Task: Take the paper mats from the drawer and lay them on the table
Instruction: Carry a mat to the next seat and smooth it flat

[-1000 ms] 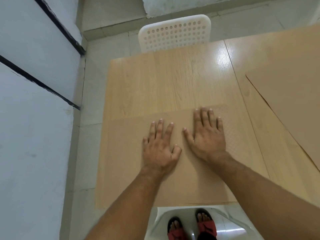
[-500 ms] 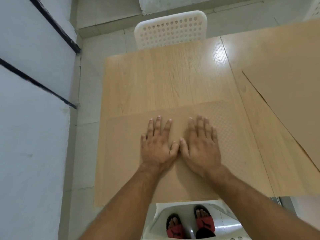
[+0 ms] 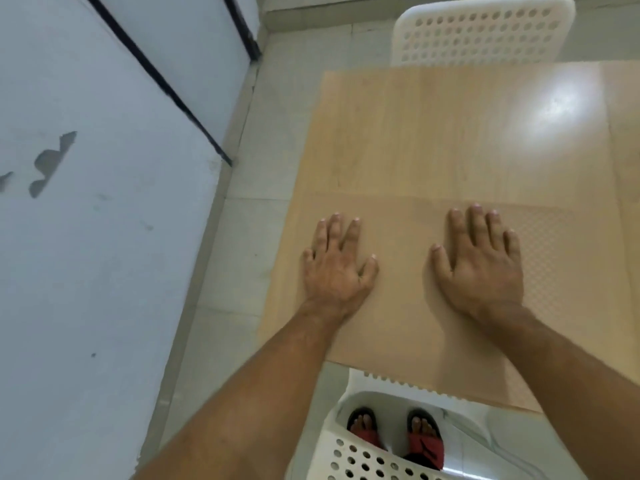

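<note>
A tan paper mat (image 3: 405,306) lies flat on the near half of the light wooden table (image 3: 450,133), its right part showing a fine embossed pattern. My left hand (image 3: 337,268) rests palm down on the mat's left side, fingers spread. My right hand (image 3: 479,265) presses flat on the mat a hand's width to the right, fingers apart. Neither hand holds anything. The drawer is out of view.
A white perforated chair (image 3: 485,29) stands at the table's far side. Another white perforated chair (image 3: 363,455) is tucked at the near edge, my feet in red sandals (image 3: 394,434) beneath. A pale wall (image 3: 86,237) runs close along the left, with tiled floor between.
My hands, side by side and touching half a second ago, have slid apart across the mat. The view has swung left, so the second sheet at the right is out of frame.
</note>
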